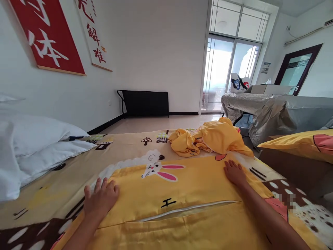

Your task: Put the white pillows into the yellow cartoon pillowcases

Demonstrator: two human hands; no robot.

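Bedding fills most of the view: a bed [65, 184] covered by a patterned sheet with mushrooms and dark blotches, running away toward a tiled floor. On it, nearest the camera, lies a yellow pillowcase [169, 194] printed with a white rabbit with pink ears; a pale zip line crosses its near part. White pillows [39, 146] are stacked at the left edge of the bed. A crumpled yellow cloth [210, 139] sits in a heap at the far side of the bed, just beyond the pillowcase. To the right, apart from the bed, stands a surface draped in grey sheeting [273, 111] with a box on top. The left hand [101, 198] rests palm down on the pillowcase's left edge, fingers spread, its grip released and holding nothing. The right hand [234, 172] lies flat on the far right corner, likewise unclenched.
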